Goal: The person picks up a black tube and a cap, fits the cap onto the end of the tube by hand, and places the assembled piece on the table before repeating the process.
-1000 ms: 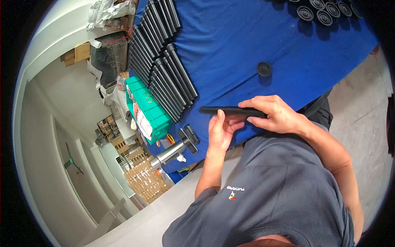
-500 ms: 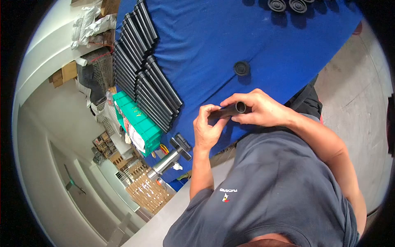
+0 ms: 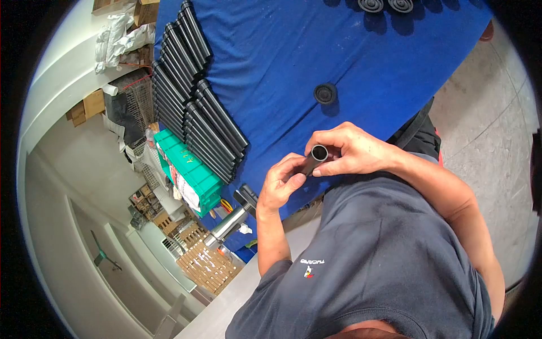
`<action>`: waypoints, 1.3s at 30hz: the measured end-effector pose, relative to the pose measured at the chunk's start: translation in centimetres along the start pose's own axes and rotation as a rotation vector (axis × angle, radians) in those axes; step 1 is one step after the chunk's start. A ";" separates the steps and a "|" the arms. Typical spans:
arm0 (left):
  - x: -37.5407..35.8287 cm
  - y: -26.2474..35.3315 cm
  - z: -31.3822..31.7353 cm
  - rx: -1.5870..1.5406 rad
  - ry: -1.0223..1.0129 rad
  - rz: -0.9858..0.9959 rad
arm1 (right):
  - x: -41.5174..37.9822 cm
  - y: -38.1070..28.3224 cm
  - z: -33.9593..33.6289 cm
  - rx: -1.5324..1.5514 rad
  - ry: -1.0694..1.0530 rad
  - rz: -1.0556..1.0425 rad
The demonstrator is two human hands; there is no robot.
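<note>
A short black tube (image 3: 311, 164) is held between my two hands, its open round end tilted up toward the camera. My left hand (image 3: 280, 183) has its fingers and thumb closed on the tube's lower left part. From the right, my right hand (image 3: 351, 151) grips it near the open end, thumb below and fingers above. On the blue cloth (image 3: 271, 62) just beyond my hands lies a round black ribbed cap (image 3: 325, 94).
Rows of long black tubes (image 3: 212, 133) lie at the left of the cloth. Beside them stands a green crate (image 3: 192, 169), with a silver and black tool (image 3: 228, 223) nearer me. More round black caps (image 3: 401, 4) are at the far edge.
The tube has tilted more upright and shifted slightly left, its open end turning toward the camera. Both my hands have moved with it, still holding it.
</note>
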State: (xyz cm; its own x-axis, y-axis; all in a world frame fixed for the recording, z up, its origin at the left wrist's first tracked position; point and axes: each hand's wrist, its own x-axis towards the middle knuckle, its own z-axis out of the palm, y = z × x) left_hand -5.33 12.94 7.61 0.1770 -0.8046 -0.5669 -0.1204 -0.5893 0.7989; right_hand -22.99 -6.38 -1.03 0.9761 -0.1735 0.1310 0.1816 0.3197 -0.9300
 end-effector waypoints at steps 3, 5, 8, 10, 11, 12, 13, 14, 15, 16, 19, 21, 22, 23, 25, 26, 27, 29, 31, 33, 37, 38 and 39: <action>-0.3 0.2 0.3 -0.051 0.004 -0.063 | -0.1 -0.1 0.3 -0.008 0.038 -0.021; -0.3 0.0 0.7 -0.152 0.030 -0.066 | 0.0 -0.7 0.1 0.017 0.008 0.028; -0.1 -0.9 1.1 -0.289 0.040 -0.026 | 0.1 -1.0 0.0 0.030 -0.006 0.041; 0.2 -1.0 1.5 -0.350 0.023 -0.071 | 0.1 -0.8 0.0 0.029 -0.005 0.030; 0.2 -1.1 1.4 -0.364 0.023 -0.094 | 0.0 -0.3 0.2 0.026 -0.003 0.026; 0.2 -1.5 1.4 -0.378 0.021 -0.116 | 0.0 -0.1 0.3 0.023 -0.001 0.021; 0.2 -1.7 1.4 -0.392 0.019 -0.140 | 0.0 0.0 0.3 0.037 0.000 0.026; 0.2 -1.6 1.4 -0.378 0.029 -0.131 | 0.0 0.1 0.3 0.051 0.001 0.031; 0.2 -1.4 1.5 -0.363 0.039 -0.121 | 0.0 0.1 0.4 0.064 0.001 0.036; 0.1 -1.3 1.5 -0.349 0.051 -0.111 | 0.0 0.0 0.3 0.036 0.008 0.024; 0.2 -1.5 0.8 -0.270 0.028 -0.028 | 0.1 -0.1 0.2 -0.007 0.013 0.010; 0.3 -1.0 0.6 -0.148 0.031 0.023 | 0.1 -0.2 0.1 0.017 0.002 0.032; 0.4 -0.8 0.6 -0.088 0.032 0.048 | 0.0 -0.2 0.1 0.006 0.010 0.024; 0.5 -0.9 0.5 -0.084 0.019 0.052 | 0.0 -0.3 0.1 -0.005 0.017 0.017; 0.7 -1.2 0.3 -0.075 -0.004 0.062 | 0.1 -0.3 0.1 0.016 0.026 0.018; 0.5 -1.2 0.4 -0.119 0.010 0.007 | 0.1 -0.2 0.2 0.048 0.028 0.027; 0.3 -1.3 0.5 -0.164 0.024 -0.049 | 0.1 -0.2 0.2 0.079 0.030 0.037; 0.2 -1.3 0.7 -0.260 0.049 -0.112 | 0.1 -0.6 0.1 0.078 0.020 0.074; 0.4 -1.1 1.1 -0.366 0.072 -0.129 | 0.1 -0.6 0.1 0.078 0.020 0.086; 0.5 -1.0 1.4 -0.415 0.046 -0.070 | 0.1 -0.4 0.2 0.074 0.031 0.070; 0.3 -2.5 1.0 -0.451 0.043 -0.067 | 0.1 -0.4 0.1 0.017 0.028 0.048; 0.2 -2.5 0.9 -0.442 0.034 -0.079 | 0.1 -0.4 0.1 0.040 0.028 0.047; 0.3 -2.0 0.8 -0.433 0.027 -0.092 | 0.1 -0.4 0.2 0.064 0.028 0.046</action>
State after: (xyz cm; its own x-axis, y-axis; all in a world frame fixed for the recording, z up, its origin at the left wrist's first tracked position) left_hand -5.81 13.86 5.67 0.1935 -0.7447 -0.6387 0.3165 -0.5689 0.7591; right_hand -22.96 -6.36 -0.62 0.9800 -0.1833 0.0781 0.1448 0.3862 -0.9110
